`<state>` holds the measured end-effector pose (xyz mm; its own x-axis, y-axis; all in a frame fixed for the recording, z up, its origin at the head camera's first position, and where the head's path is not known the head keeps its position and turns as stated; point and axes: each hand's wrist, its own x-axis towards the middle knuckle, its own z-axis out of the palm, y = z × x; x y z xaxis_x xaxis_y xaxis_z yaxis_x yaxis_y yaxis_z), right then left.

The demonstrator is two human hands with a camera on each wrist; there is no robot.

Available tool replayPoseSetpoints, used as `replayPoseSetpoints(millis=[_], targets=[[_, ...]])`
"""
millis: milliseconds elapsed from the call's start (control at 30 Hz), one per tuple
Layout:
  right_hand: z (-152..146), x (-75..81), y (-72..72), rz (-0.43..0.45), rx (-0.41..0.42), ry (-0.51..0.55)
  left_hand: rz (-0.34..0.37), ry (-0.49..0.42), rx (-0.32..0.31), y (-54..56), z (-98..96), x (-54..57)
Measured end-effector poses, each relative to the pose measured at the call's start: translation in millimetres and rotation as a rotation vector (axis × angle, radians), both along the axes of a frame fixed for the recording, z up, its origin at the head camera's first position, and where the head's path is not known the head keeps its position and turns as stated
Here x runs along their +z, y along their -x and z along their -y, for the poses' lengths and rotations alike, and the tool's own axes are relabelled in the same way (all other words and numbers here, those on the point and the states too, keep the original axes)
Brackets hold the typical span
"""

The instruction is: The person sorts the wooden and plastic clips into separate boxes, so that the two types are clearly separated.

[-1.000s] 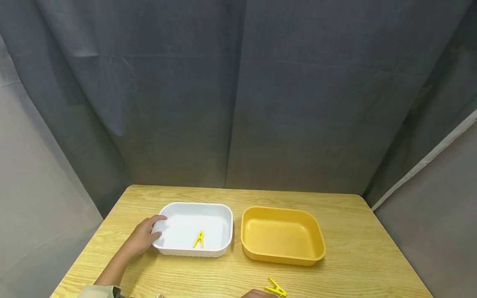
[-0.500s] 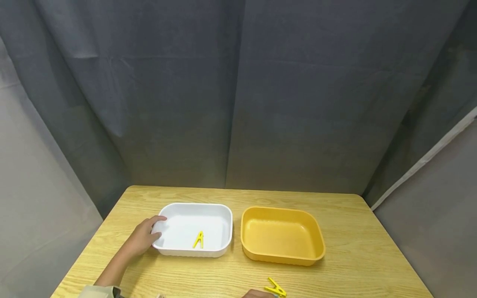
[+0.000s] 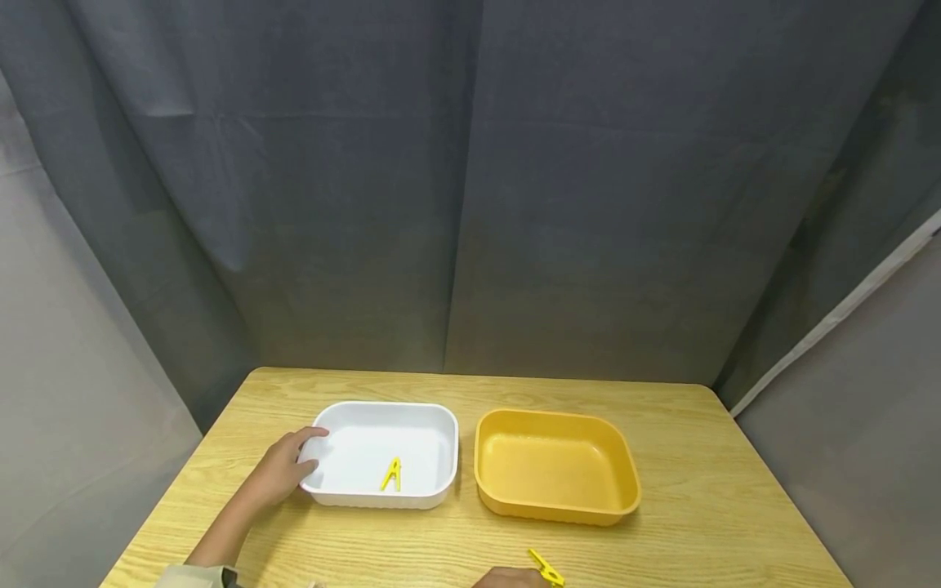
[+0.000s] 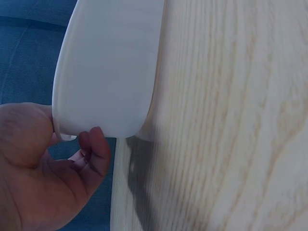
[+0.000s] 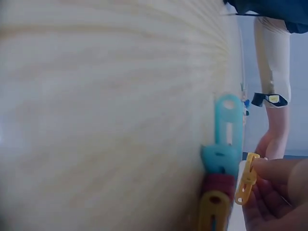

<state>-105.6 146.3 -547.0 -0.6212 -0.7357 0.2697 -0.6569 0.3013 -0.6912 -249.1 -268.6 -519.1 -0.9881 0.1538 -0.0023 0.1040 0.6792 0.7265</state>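
Observation:
My left hand grips the left end of a white plastic bin, thumb and fingers at its rim. In the left wrist view, the curled fingertips press against the bin's end wall. A yellow clothespin lies inside the bin. At the bottom edge of the head view, only part of my right hand shows, with a yellow clothespin at its fingertips. The right wrist view shows thumb and fingers pinching a yellow clothespin. Beside it are a light blue clothespin and another yellow clothespin.
To the right of the white bin stands an orange-yellow bin with nothing in it. Both rest on a wooden table. Behind the table's far edge hangs a dark grey curtain. A dark red piece sits among the clothespins.
My right hand has shifted slightly and now covers one arm of the yellow clothespin that showed as an open V. The left hand and both bins stay in place.

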Motion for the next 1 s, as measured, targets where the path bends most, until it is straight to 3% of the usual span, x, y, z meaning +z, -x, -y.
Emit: replayPoseSetpoints(millis=[67, 167, 567, 833, 1000], targets=[[2, 4.4, -1.5, 0.063, -0.046, 0.090, 0.002, -0.001, 0.002, -0.3, -0.3, 0.0], [3, 13.1, 0.3, 0.144, -0.097, 0.145, 0.010, -0.012, 0.005, -1.3, -1.0, 0.6], [5, 43.1, 19.5, 0.319, -0.198, 0.131, 0.020, -0.021, 0.011, -1.9, -2.1, 1.9], [14, 54.9, 34.0, 0.237, -0.269, 0.106, 0.009, -0.004, 0.007, -1.2, -1.8, 2.2], [24, 58.9, 43.6, 0.239, -0.299, 0.136, 0.005, 0.008, 0.004, 0.1, -0.2, -0.4]])
